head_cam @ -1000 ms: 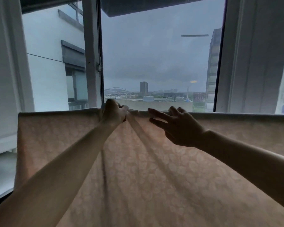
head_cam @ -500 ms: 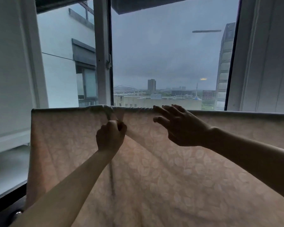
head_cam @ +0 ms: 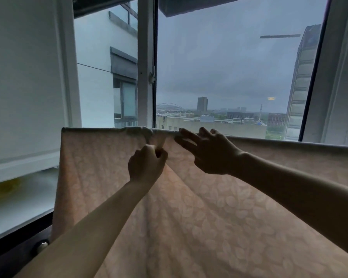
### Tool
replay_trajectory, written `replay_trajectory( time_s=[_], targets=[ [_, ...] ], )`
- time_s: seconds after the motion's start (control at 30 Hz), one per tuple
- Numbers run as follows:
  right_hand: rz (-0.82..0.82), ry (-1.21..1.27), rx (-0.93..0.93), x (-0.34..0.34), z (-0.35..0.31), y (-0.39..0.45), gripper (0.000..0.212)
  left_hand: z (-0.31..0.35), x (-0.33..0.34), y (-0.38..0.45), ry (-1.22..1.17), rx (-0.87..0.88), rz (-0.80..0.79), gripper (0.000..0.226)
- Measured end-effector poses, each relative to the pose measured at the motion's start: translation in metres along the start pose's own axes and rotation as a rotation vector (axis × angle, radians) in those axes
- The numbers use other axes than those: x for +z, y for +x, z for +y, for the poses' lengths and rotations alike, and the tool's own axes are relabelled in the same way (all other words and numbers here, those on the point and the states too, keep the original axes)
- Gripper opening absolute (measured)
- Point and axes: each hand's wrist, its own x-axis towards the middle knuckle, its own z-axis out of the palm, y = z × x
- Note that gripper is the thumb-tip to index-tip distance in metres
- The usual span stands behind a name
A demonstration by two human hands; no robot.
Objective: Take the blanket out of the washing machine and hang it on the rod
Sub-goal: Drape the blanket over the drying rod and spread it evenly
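Note:
A pale pink blanket (head_cam: 100, 167) with a leaf pattern hangs draped over a horizontal rod, which is hidden under the blanket's top fold (head_cam: 92, 129). My left hand (head_cam: 146, 165) is closed on a pinch of the blanket just below the fold, and a crease runs down from there. My right hand (head_cam: 207, 152) is beside it to the right, fingers spread, fingertips touching the blanket at the top fold. The blanket fills the lower part of the head view.
Behind the blanket is a large window (head_cam: 219, 73) with a white frame post and latch (head_cam: 152, 75). A white wall (head_cam: 24, 77) stands on the left. A dark sill with a metal knob (head_cam: 42, 245) lies at lower left.
My left hand has dropped from the top fold to just below it, pulling a pinch of blanket down. My right hand has moved up to the fold. The view has shifted left.

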Motion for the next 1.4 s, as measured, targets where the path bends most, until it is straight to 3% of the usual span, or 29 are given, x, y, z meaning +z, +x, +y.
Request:
replay_trajectory(
  time_s=[0.13, 0.3, 0.43, 0.5, 0.67, 0.73, 0.83, 0.9, 1.2, 1.4],
  targets=[
    [0.031, -0.017, 0.021, 0.0, -0.002, 0.002, 0.062, 0.009, -0.005, 0.015, 0.022, -0.048, -0.031, 0.033],
    [0.049, -0.043, 0.033, 0.001, -0.002, -0.004, 0.058, 0.007, -0.006, 0.05, 0.121, -0.202, 0.068, 0.046],
    [0.039, -0.036, 0.033, 0.005, -0.001, -0.005, 0.057, 0.012, -0.005, 0.074, 0.225, -0.3, 0.021, 0.068],
    [0.048, -0.015, 0.033, 0.006, 0.002, -0.004, 0.056, 0.017, -0.006, 0.081, 0.249, -0.334, -0.012, 0.067],
    [0.098, 0.016, 0.03, 0.009, 0.005, -0.002, 0.056, 0.023, -0.001, 0.089, 0.056, -0.278, -0.116, 0.034],
    [0.097, 0.004, 0.021, 0.011, 0.007, -0.003, 0.056, 0.026, -0.005, 0.084, 0.086, -0.226, -0.074, 0.027],
    [0.106, -0.003, 0.01, 0.012, 0.011, -0.003, 0.059, 0.005, -0.016, 0.074, 0.315, -0.1, 0.183, 0.029],
    [0.109, 0.018, 0.014, 0.011, 0.011, -0.002, 0.06, -0.015, -0.015, 0.056, 0.351, -0.086, 0.253, 0.032],
    [0.064, 0.029, -0.081, 0.001, 0.006, -0.001, 0.045, -0.034, 0.005, 0.024, 0.303, -0.063, 0.14, 0.043],
    [0.048, 0.104, -0.064, 0.003, -0.006, 0.017, 0.067, -0.038, 0.002, 0.024, 0.249, -0.064, 0.168, 0.044]
  ],
)
